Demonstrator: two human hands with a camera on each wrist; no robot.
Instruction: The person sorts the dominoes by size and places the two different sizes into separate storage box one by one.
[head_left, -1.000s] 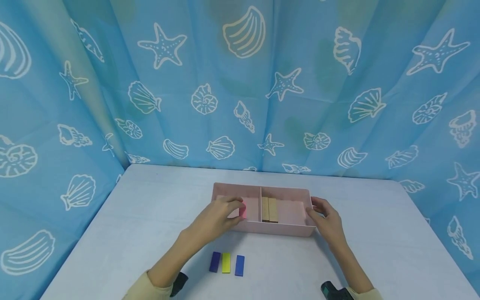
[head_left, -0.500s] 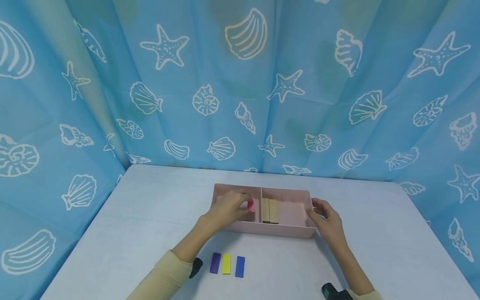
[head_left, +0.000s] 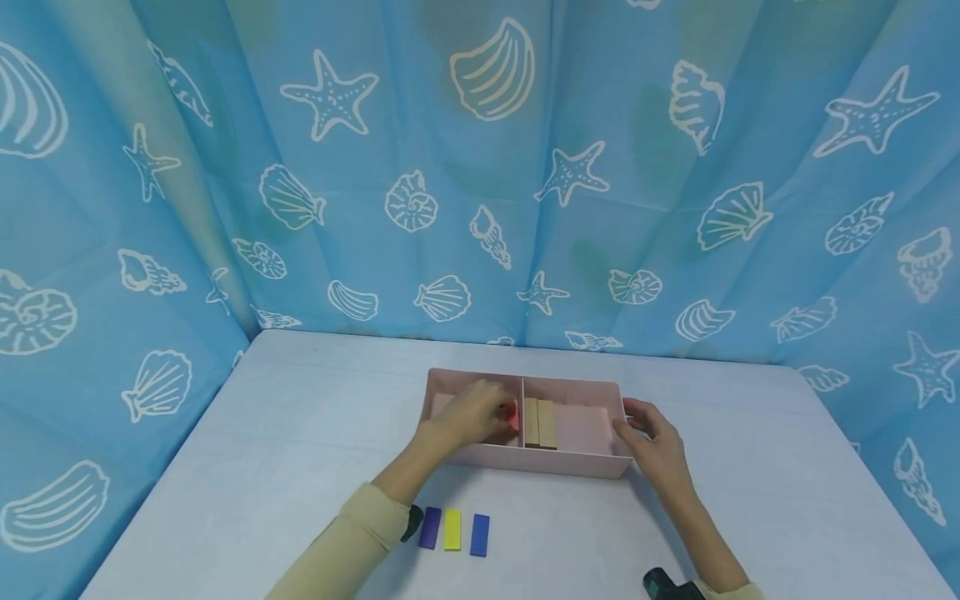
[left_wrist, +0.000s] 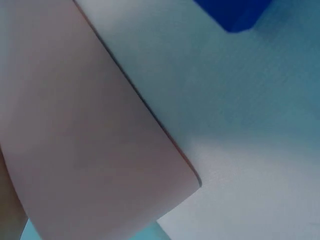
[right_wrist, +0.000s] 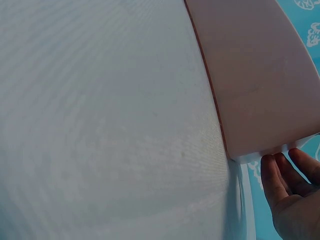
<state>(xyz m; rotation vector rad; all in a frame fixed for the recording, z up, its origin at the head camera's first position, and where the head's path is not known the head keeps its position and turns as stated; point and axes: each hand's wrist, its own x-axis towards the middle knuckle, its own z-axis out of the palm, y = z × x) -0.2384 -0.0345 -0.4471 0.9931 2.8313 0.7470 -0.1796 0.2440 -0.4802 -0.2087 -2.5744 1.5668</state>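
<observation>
A pink two-compartment box (head_left: 555,462) stands on the table. My left hand (head_left: 474,413) reaches into its left compartment and pinches a small pink block (head_left: 514,415) beside the divider, partly hidden by the fingers. At the box's right end, my right hand (head_left: 660,443) holds the wall, thumb at the rim and fingers outside; the right wrist view shows the fingertips (right_wrist: 268,162) against that end wall. Two plain wooden blocks (head_left: 540,423) lie side by side in the right compartment, against the divider. The left wrist view shows mostly the box's outer wall (left_wrist: 95,130).
In front of the box, a purple block (head_left: 431,528), a yellow block (head_left: 453,530) and a blue block (head_left: 480,535) lie in a row on the white tabletop (head_left: 315,417). A blue shell-print curtain (head_left: 480,183) hangs behind and along the sides.
My left hand has moved right inside the left compartment, bringing the pink block up to the divider. The right hand keeps its hold on the box's right end.
</observation>
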